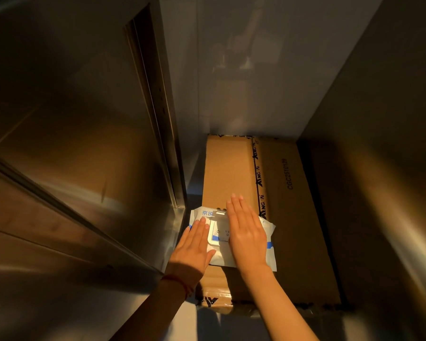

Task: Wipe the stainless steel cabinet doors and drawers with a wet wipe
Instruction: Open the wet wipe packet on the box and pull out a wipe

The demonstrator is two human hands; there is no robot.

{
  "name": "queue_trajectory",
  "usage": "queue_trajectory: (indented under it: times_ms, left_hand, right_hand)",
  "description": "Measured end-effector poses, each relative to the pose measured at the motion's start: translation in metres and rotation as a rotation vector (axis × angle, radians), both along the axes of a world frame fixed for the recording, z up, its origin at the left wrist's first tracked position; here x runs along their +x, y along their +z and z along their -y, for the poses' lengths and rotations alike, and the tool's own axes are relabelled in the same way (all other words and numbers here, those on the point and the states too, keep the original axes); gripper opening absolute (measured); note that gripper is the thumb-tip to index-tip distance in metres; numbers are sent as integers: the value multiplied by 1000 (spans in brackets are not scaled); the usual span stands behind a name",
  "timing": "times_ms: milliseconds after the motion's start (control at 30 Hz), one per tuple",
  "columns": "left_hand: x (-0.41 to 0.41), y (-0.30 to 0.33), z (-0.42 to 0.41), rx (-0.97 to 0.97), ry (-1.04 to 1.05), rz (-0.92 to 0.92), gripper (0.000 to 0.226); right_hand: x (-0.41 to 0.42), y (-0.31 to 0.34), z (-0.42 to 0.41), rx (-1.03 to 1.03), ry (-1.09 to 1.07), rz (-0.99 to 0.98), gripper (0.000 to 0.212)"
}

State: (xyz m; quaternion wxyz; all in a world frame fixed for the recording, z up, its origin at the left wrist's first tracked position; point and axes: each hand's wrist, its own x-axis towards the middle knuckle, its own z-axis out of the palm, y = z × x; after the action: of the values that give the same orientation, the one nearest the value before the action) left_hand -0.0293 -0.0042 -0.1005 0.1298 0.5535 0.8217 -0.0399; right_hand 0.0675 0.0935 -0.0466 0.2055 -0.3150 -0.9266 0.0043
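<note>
- Steel cabinet walls hemmed a flattened cardboard box closely.
- A white-and-blue wet wipe pack lay on it.
- Left hand and right hand pressed it, fingers straight, grip released.

Your fingers lie flat on the wipe pack, which sits on a cardboard box filling the floor ahead. Left of your fingers, the steel cabinet door stands close. To their right, a steel wall hems the box in. Open room remains above and beyond your fingers, up to the back panel.
</note>
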Motion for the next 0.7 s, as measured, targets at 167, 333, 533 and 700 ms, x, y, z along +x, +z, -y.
queue_trajectory:
  times_ms: [167,333,533,700]
  left_hand:
    - [2,13,1,125,12,-36,82]
    - [3,14,2,301,-50,-59,72]
    - [5,14,4,344,-48,-57,71]
    - [5,18,5,352,-65,-45,67]
  right_hand:
    - [-7,-3,0,-58,1,106,88]
    - [-6,-7,-6,-32,9,84,69]
    - [-7,-12,-12,-186,20,177,64]
    - [1,-35,-11,-297,34,279,67]
